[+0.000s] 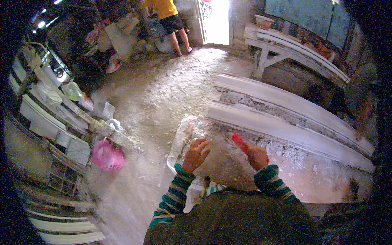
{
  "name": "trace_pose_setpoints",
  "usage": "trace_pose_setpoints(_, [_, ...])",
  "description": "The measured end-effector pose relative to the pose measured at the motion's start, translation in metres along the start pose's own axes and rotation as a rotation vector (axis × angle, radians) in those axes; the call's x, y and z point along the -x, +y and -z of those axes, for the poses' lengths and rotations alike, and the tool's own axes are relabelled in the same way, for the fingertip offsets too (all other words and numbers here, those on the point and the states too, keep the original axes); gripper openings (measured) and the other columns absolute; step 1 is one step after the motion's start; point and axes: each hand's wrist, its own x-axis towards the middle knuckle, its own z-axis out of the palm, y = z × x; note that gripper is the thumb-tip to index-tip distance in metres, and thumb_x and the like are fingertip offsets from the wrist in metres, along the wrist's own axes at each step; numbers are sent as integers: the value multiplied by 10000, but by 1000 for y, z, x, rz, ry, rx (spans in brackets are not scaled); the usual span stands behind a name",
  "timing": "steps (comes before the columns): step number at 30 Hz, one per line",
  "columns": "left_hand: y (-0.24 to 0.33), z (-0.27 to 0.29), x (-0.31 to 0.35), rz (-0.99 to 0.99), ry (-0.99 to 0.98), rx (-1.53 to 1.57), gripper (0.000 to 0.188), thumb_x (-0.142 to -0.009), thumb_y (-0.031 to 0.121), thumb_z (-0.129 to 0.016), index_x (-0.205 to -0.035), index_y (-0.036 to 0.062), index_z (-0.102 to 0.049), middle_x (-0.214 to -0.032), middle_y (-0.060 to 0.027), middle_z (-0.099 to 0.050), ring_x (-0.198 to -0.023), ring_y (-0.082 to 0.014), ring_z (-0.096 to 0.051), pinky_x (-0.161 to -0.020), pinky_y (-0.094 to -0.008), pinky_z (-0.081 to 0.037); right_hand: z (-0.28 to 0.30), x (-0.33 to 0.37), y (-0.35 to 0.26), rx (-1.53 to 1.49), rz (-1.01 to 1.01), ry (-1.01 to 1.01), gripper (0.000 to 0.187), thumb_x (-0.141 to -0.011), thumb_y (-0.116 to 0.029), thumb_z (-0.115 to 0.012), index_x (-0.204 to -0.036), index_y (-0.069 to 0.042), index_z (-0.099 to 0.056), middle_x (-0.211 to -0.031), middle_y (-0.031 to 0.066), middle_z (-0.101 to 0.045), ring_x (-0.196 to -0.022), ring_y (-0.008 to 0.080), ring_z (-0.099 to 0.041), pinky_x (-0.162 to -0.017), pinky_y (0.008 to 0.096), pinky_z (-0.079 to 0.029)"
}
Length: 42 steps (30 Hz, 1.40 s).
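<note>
Holds a red bar (239,141) in the right hand (257,157), apart from the left hand (197,155).

Clamps the right hand around the bar (middle hidden by the curled fingers, so cannot tell its full outline), with the long axis slanting from upper left to lower right. Points the free end forward and leftward, toward the left hand's side, across a gap. Holds the left hand farther off, left of the bar, with fingers parted and seemingly gripping nothing. Appears over a dusty table (302,175), near two long white mouldings (253,118) lying beyond. Shows, farther out, a pink basket (108,156) leftward and a person (170,22) near the bright doorway (216,20).
</note>
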Motion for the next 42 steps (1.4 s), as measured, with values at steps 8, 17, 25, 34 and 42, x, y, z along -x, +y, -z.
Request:
trace_pose_setpoints(8, [-8, -22, -19, -9, -124, 94, 424, -812, 122, -659, -1223, 106, -560, -1134, -158, -566, -1062, -344, -537, -928, -407, -453, -33, -28, 0, 144, -20, -149, 210, -760, -54, -550, -964, -8, -562, -727, 149, -654, -639, 325, -659, -538, 440, -525])
trace_pose_setpoints(17, [-44, -36, 12, 386, -67, 305, 494, -803, 88, -663, -1271, 51, -509, -1180, -170, -542, -1058, -294, -556, -863, -362, -492, -37, -80, -87, -140, -43, -127, 234, -814, -77, -523, -1042, -25, -533, -807, 195, -661, -687, 366, -656, -588, 477, -526])
trace_pose_setpoints(25, [-57, 1, 78, 666, -14, 397, 472, -806, 96, -670, -1254, 46, -530, -1201, -153, -528, -1033, -231, -571, -821, -321, -514, -6, -44, -33, -169, -176, -190, 306, -910, -313, -472, -1153, -129, -501, -756, 170, -654, -667, 405, -628, -551, 548, -460])
trace_pose_setpoints(34, [-31, 17, 86, 711, 60, 465, 473, -839, 114, -652, -1289, 75, -512, -1215, -135, -514, -969, -221, -588, -781, -324, -540, -74, -62, -96, -323, -196, -147, 307, -914, -299, -456, -1163, -126, -503, -791, 204, -643, -702, 417, -629, -566, 536, -470])
trace_pose_setpoints(42, [-3, 33, 91, 677, 72, 389, 466, -845, 111, -655, -1287, 83, -511, -1204, -103, -545, -964, -206, -593, -800, -320, -514, -40, -55, -73, -351, -135, -165, 373, -908, -339, -474, -1211, -122, -492, -872, 183, -659, -775, 431, -626, -641, 547, -469])
